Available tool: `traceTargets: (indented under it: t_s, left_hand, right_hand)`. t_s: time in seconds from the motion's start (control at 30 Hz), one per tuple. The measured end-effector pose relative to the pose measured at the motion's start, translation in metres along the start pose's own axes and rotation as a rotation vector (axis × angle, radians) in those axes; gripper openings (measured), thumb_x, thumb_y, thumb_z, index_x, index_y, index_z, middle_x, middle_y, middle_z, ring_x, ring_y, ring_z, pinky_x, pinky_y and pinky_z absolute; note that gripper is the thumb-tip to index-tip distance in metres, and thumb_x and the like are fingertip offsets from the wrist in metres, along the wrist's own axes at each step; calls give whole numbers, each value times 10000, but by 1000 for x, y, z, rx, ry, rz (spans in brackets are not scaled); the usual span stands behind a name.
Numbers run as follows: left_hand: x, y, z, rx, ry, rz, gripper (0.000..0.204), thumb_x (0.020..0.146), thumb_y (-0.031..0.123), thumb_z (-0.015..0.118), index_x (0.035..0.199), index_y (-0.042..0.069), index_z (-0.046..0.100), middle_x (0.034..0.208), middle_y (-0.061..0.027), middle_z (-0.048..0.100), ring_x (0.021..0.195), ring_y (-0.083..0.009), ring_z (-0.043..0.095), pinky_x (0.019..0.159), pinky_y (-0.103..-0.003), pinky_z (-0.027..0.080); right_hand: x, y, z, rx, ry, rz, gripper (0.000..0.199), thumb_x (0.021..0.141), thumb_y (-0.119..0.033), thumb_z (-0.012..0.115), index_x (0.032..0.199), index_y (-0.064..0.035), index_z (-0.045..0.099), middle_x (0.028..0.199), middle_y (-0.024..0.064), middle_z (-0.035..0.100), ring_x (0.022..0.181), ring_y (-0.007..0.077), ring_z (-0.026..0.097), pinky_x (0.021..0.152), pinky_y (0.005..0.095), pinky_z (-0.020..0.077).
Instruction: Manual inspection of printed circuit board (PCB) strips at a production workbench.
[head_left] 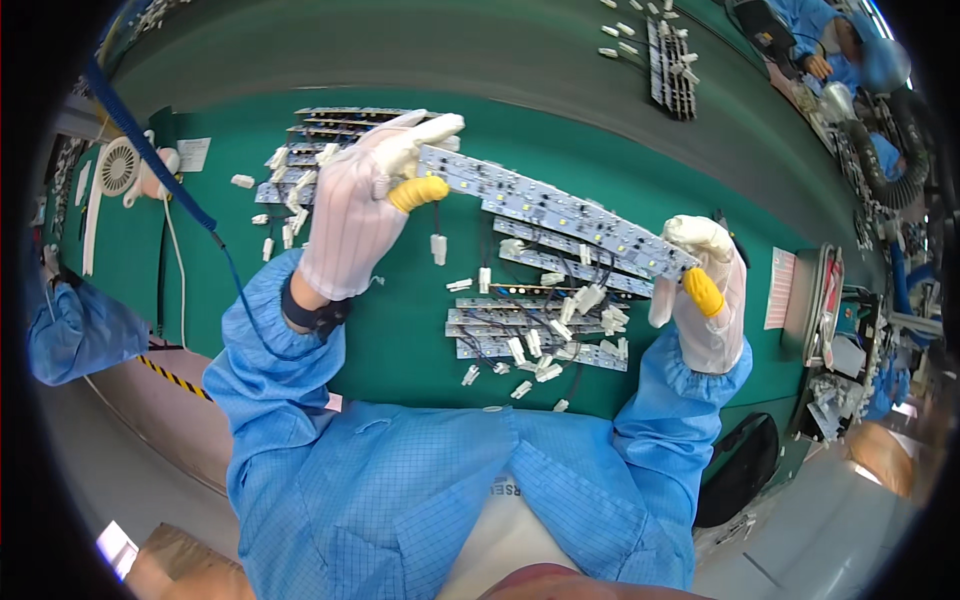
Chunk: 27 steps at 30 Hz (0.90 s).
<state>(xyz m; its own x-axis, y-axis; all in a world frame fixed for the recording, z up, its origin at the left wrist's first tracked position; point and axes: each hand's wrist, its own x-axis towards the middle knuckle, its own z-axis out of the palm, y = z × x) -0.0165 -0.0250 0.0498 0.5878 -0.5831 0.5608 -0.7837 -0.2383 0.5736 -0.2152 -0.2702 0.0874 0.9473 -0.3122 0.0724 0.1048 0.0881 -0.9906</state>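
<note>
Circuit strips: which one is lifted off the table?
The long strip held at its ends by the left hand and right hand; the others lie in piles.

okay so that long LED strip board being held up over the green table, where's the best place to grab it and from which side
By its two short ends, one hand from each side. The board is long, narrow and thin, with LEDs along its face and wires hanging beneath, so the ends are likely the safest bare spots. That is how it is held: left hand pinches the left end, right hand the right, and it hangs tilted above the table.
</note>
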Motion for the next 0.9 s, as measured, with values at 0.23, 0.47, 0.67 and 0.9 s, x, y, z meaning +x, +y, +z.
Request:
traceTargets:
  t_s: [0.23, 0.47, 0.67, 0.9]
  left_hand:
    - [3, 7, -5, -221, -64, 26, 523, 731, 420, 674, 1097, 47, 663, 1005, -116, 691, 1041, -300, 625, 899, -352, 483]
    - [1, 12, -10, -193, -118, 127, 447, 804, 328, 664, 1092, -14, 651, 984, -115, 690, 977, -284, 635, 942, -412, 464]
    - [-3, 13, -2, -306, -13, -98, 419, 790, 336, 675, 1084, 37, 670, 1074, -119, 673, 1032, -274, 625, 857, -333, 492]
    - [3, 16, -1, 31, -130, -226, 362, 876, 202, 608, 1224, 102, 611, 927, -109, 670, 760, -236, 583, 762, -334, 433]
  right_hand:
    - [7, 10, -13, -54, 56, 69, 859, 665, -595, 753, 1205, 29, 514, 824, 75, 602, 502, 105, 563, 451, 182, 443]
    - [8, 13, -16, -50, 83, 101, 481, 864, -315, 621, 1174, 45, 540, 675, 93, 612, 474, 126, 554, 437, 209, 404]
    - [5, 13, -13, 13, 14, -9, 498, 851, -325, 639, 1170, 43, 535, 729, 98, 617, 486, 128, 566, 440, 214, 414]
    - [-3, 3, -4, 93, -74, 36, 697, 762, -428, 715, 1182, 86, 504, 806, 122, 634, 485, 139, 581, 492, 206, 443]
